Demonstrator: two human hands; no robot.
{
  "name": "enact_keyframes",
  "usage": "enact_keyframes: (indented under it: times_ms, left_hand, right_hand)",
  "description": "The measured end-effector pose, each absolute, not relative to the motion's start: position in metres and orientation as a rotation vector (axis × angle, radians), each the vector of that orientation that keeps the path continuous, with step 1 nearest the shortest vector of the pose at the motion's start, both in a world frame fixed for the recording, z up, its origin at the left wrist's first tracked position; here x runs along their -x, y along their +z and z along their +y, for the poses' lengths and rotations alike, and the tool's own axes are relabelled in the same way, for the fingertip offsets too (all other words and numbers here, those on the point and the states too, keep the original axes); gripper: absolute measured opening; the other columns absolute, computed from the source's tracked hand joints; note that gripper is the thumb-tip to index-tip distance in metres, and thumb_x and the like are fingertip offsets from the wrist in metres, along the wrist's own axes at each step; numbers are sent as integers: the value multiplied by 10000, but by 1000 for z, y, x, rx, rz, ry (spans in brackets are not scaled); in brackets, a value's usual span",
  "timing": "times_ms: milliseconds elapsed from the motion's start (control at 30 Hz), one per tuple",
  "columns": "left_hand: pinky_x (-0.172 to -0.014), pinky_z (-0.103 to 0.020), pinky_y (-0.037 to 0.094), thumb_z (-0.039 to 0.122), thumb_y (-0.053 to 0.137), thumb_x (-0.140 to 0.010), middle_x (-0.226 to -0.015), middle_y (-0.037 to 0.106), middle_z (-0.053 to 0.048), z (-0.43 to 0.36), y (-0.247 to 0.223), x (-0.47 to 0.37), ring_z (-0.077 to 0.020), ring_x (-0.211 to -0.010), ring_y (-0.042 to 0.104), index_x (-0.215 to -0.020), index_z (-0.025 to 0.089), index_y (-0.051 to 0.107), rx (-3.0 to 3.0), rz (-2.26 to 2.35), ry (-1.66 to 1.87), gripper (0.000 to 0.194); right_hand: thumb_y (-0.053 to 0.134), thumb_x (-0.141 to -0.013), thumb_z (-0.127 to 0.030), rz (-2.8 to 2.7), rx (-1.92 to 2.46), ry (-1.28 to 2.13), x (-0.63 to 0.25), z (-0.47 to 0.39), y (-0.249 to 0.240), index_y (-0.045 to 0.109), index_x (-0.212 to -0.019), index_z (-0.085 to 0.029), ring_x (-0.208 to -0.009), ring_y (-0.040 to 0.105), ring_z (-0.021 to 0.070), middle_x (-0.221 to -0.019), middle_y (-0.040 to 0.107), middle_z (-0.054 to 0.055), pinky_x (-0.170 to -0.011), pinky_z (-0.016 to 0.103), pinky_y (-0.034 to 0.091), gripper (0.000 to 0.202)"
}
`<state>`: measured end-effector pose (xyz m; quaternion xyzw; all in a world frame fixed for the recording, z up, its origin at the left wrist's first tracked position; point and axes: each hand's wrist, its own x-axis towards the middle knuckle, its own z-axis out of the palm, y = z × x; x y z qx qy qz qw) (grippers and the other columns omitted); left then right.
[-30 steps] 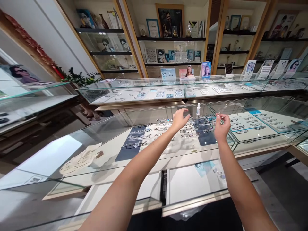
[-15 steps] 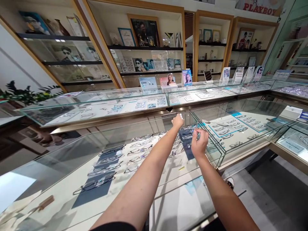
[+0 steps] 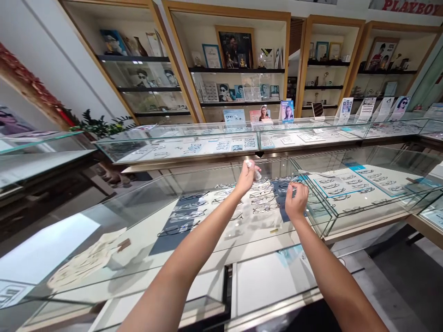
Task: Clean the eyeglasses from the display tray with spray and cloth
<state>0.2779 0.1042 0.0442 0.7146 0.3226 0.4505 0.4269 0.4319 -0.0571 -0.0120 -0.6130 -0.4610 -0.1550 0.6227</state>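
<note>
My left hand (image 3: 245,179) is closed round a crumpled white cloth or tissue (image 3: 257,174), above the far part of the glass display case (image 3: 162,182). To its right, my right hand (image 3: 296,201) is raised with its fingers curled together near the case's divider. Something thin shows above those fingers, too small to make out. Below both hands, rows of eyeglasses (image 3: 261,203) lie inside the case on white and dark blue panels.
A second glass counter (image 3: 187,146) with more eyeglasses runs behind. Framed pictures and cards fill the wall shelves (image 3: 238,70). A cream cloth (image 3: 86,263) and a small brown block (image 3: 123,245) are at the left. Another glass section (image 3: 346,184) adjoins at the right.
The view has turned left, so the shelves and counters appear farther right. My left hand has moved left from my right hand, and more of the white cloth or tissue shows.
</note>
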Motion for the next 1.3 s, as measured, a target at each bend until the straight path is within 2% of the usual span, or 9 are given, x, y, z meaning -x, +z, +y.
enact_keyframes:
  times_ms: [133,233,400,667,767,900,967,1133,1300]
  left_hand:
    - [-697,-302,612,765,383,-1023,-1090,632,-60,62,10,-207,-198,-987,685,-1141,278,411,-1716,775,1224,502]
    - [-735,-325,606,817,453,-969,-1079,584,-60,42,-9,-178,-201,-985,643,-1106,270,418,-1673,825,1326,565]
    - [-794,-339,545,754,492,-980,-1029,561,-47,25,-18,-171,-192,-926,581,-1099,258,442,-1607,884,1428,512]
    - [-644,-294,455,656,592,-913,-890,568,-26,-16,-8,-172,-172,-774,533,-1016,251,505,-1473,762,1223,427]
    - [-567,-280,403,741,542,-876,-805,520,-24,-29,5,-164,-169,-707,494,-908,243,487,-1394,689,1129,502]
    - [-483,-269,311,928,288,-879,-691,431,-33,-41,22,-156,-184,-651,465,-739,242,422,-1276,582,1009,713]
    - [-462,-259,271,976,230,-861,-647,379,-22,-44,27,-155,-175,-612,438,-679,240,403,-1168,498,910,778]
    - [-426,-238,215,1006,285,-828,-554,328,-5,-38,25,-159,-143,-515,373,-586,228,435,-1114,418,818,828]
    - [-373,-240,186,1035,353,-743,-445,238,36,-29,20,-157,-113,-411,266,-530,248,406,-1192,321,706,816]
  right_hand:
    - [503,-1044,-390,-1120,1395,-335,-423,-61,-16,631,-960,-256,-1022,590,335,-1027,741,152,-972,507,439,204]
    - [522,-1031,-387,-1160,1386,-314,-414,-67,-18,630,-948,-262,-1022,587,329,-1015,739,137,-976,498,433,186]
    - [542,-1010,-382,-1214,1371,-259,-406,-79,-17,619,-918,-262,-1039,584,332,-990,732,128,-969,495,422,170]
    - [575,-1000,-415,-1270,1296,14,-387,-95,1,626,-891,-269,-1052,590,317,-983,730,105,-994,492,460,189]
    - [611,-997,-482,-1295,1221,202,-368,-101,6,652,-882,-273,-997,620,291,-942,732,75,-960,461,488,242]
    - [687,-956,-586,-1329,1112,480,-347,-107,6,676,-873,-280,-929,663,273,-929,749,63,-927,444,508,318]
    - [706,-937,-629,-1343,1067,604,-340,-110,6,673,-864,-282,-916,681,272,-926,763,67,-917,444,521,356]
    - [725,-899,-699,-1348,1019,811,-335,-118,11,667,-845,-279,-909,685,266,-889,756,61,-916,435,529,428]
    - [770,-863,-694,-1302,1011,968,-332,-124,19,652,-833,-275,-936,666,263,-884,747,51,-960,430,506,436]
